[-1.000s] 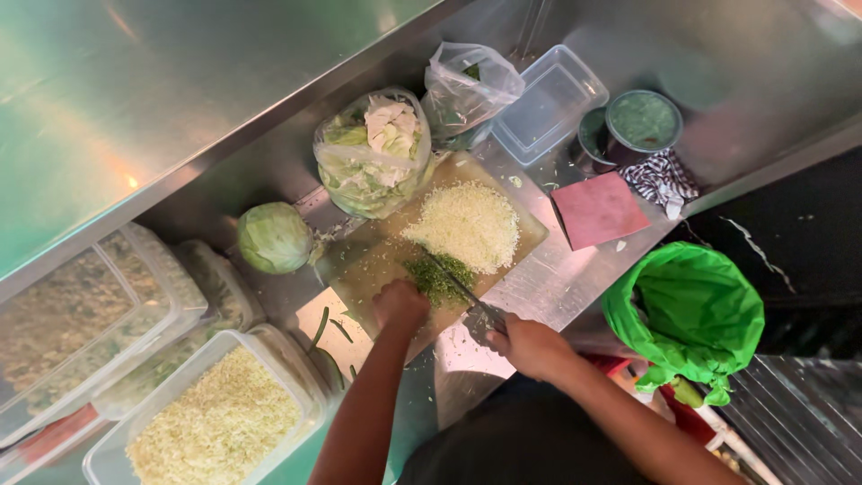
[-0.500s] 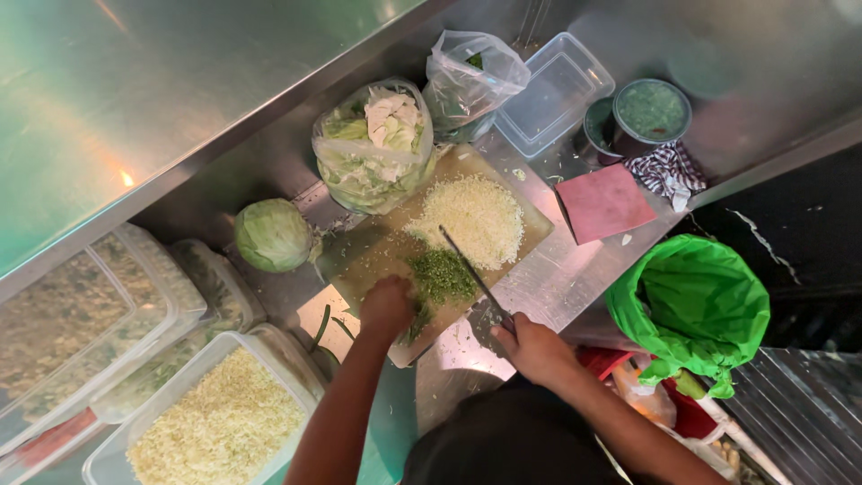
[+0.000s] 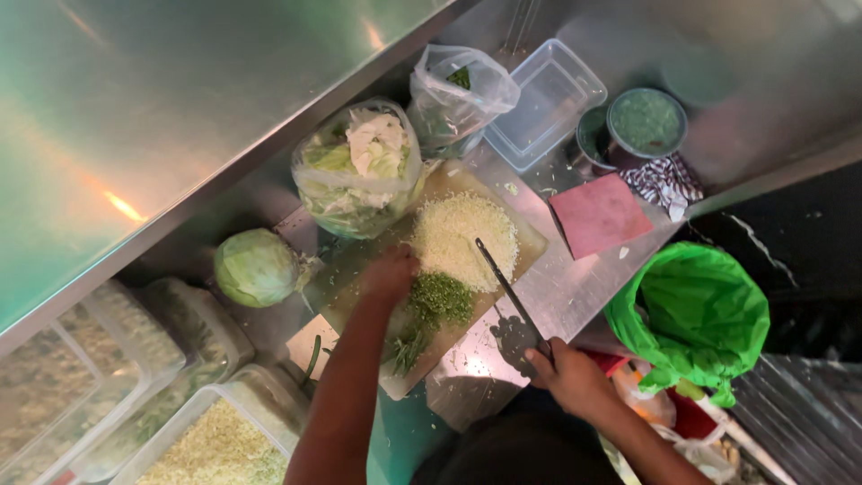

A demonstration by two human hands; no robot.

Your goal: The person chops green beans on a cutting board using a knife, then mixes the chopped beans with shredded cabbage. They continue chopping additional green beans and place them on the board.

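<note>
From the head camera, looking straight down onto the steel counter [image 3: 575, 287], the person's left hand [image 3: 389, 272] rests on the wooden cutting board [image 3: 359, 269], fingers bunched together over the pile of chopped green herbs [image 3: 440, 299], which sits mid-board just below a mound of finely shredded cabbage [image 3: 464, 239]. The right hand [image 3: 567, 375] is closed around the handle of a long knife [image 3: 505, 289], whose blade angles up across the board's edge toward the two piles; I can't quite make out whether the tip touches the board or floats just over it. The herbs look light, loose and a bit damp, the sort that scatter and cling to skin, so they are best gathered with curled fingertips pressing from the top, knuckles toward the blade. The knife is stiff and sharp and wants holding at the handle only. Behind the board stands a clear bag of cabbage pieces [image 3: 359, 171], beside it a whole cabbage head [image 3: 256, 267], a second plastic bag [image 3: 458, 99] and an empty clear tub [image 3: 548, 99]. A pink cloth [image 3: 600, 216] lies to the right, near a green bag [image 3: 700, 314] hanging off the counter.
</note>
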